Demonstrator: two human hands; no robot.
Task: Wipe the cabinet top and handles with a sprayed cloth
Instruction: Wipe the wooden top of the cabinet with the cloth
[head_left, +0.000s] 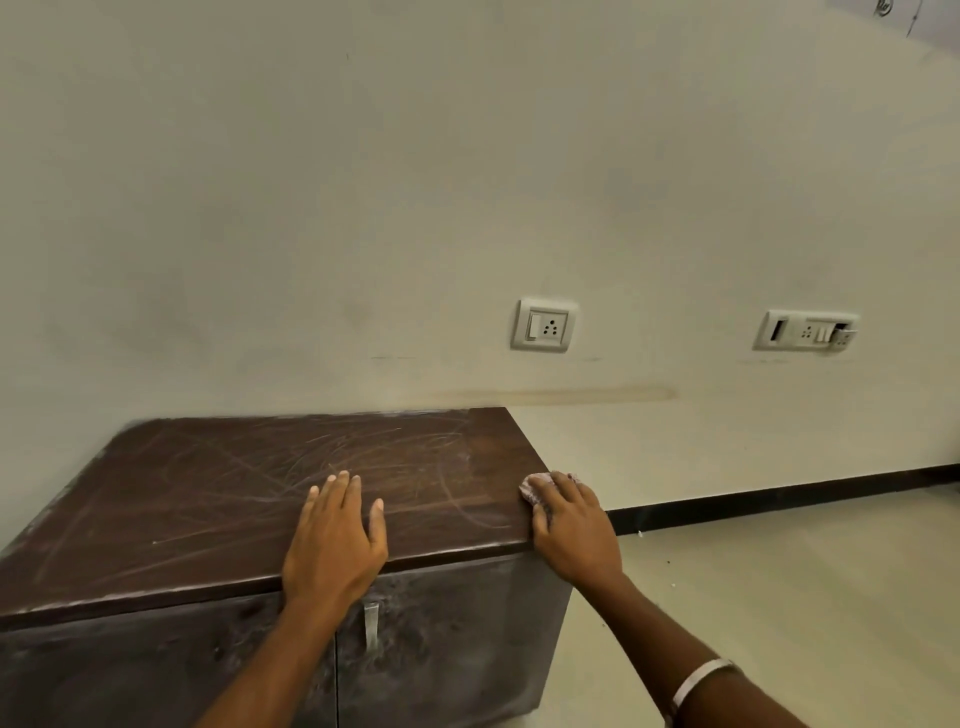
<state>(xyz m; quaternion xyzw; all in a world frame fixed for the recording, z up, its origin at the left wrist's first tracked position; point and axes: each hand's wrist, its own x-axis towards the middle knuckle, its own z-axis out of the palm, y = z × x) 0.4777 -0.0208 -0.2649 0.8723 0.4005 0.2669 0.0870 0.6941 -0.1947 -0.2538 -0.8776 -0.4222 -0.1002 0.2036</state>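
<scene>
A low dark brown cabinet stands against the wall, and its top (218, 499) is dusty with many swirl marks. My left hand (337, 540) lies flat on the top near the front edge, fingers spread, holding nothing. My right hand (571, 525) presses a small pinkish cloth (535, 486) onto the top's right edge; most of the cloth is hidden under the palm. A strip along the right end of the top looks darker than the rest. One metal handle (370, 626) shows on the dusty front doors, just below my left wrist.
The cream wall (363, 208) rises right behind the cabinet. Two socket plates (544, 325) (805, 330) sit on it to the right. Pale floor (753, 597) with a black skirting strip (779, 499) extends right of the cabinet.
</scene>
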